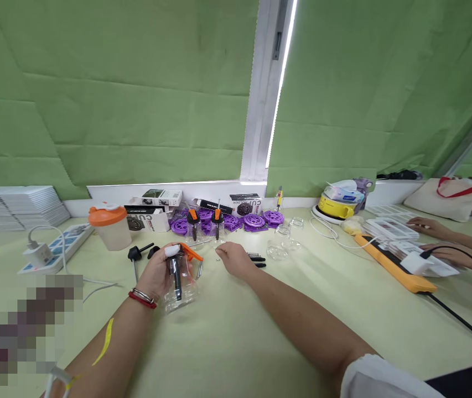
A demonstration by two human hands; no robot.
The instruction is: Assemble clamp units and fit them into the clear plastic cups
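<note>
My left hand (163, 271), a white wrap on its thumb, is closed around a clear bottle-like container (180, 301) with a black tube and an orange lever on top. The container is tilted over the table. My right hand (233, 260) is down at the tabletop, fingertips pinched together; whatever they hold is too small to make out. A tiny shiny piece (218, 258) lies just below those fingertips. Behind the hands stand two clear containers with black and orange tops (194, 219). Dark spring-like parts (255, 257) lie beside my right wrist.
Purple discs (254, 221) and printed boxes (148, 218) line the back. To the left are an orange-lidded cup (110, 229), a power strip (61, 249) and black-knobbed rods (135, 253). Clear glass-like pieces (277, 251), an orange-black bar (393, 265) and another person's hands (430, 228) are rightward.
</note>
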